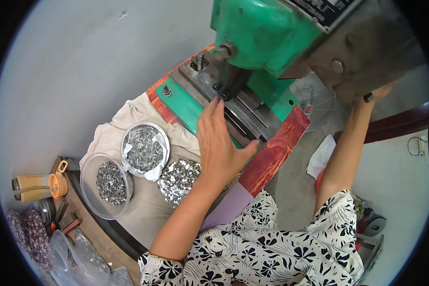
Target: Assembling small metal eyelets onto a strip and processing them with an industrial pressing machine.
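"At the green press (267, 40), grip status?"
"Left hand (219, 145) at its punch (236, 82), thumb apart, nothing visibly held; right hand (382, 91) right of the press, grip cannot be told."
"Progress?"
"Metal pieces (145, 147) lie left of the press; finished share unclear."

Markings: a black plate (323, 13) with a pale border, fixed high on the green press (267, 35), bears large pale characters and smaller ones, cut off by the upper edge of view, while print on the yellow bottle (32, 187) is too small to read.
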`<state>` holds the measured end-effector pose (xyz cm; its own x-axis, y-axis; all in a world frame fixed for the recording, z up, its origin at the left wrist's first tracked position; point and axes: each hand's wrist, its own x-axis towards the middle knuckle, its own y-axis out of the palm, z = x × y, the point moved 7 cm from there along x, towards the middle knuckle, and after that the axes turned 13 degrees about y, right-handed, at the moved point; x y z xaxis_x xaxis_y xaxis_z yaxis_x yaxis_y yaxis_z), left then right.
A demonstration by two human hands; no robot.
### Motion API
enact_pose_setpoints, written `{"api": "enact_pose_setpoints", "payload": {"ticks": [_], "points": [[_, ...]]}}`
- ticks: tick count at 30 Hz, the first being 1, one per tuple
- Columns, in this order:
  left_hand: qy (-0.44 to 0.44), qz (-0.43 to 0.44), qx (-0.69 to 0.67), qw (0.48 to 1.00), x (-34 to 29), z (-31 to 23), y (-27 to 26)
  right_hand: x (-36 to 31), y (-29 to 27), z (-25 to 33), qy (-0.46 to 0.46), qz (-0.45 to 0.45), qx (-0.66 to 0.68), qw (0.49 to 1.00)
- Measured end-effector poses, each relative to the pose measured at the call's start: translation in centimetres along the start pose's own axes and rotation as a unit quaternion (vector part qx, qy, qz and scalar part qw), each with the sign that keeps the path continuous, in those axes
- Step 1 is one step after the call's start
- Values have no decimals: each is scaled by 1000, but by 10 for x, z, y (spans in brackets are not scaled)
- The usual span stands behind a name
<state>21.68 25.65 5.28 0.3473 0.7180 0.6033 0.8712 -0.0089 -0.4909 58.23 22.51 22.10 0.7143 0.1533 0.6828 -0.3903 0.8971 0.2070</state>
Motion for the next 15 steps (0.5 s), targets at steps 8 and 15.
{"api": "enact_pose_setpoints", "payload": {"ticks": [8,15], "points": [[-45,-20,9,999,3,4,6,134,-21,11,94,143,-58,984],[-6,-90,55,994,-13,46,-28,578,-254,-96,39,178,-149,972]]}}
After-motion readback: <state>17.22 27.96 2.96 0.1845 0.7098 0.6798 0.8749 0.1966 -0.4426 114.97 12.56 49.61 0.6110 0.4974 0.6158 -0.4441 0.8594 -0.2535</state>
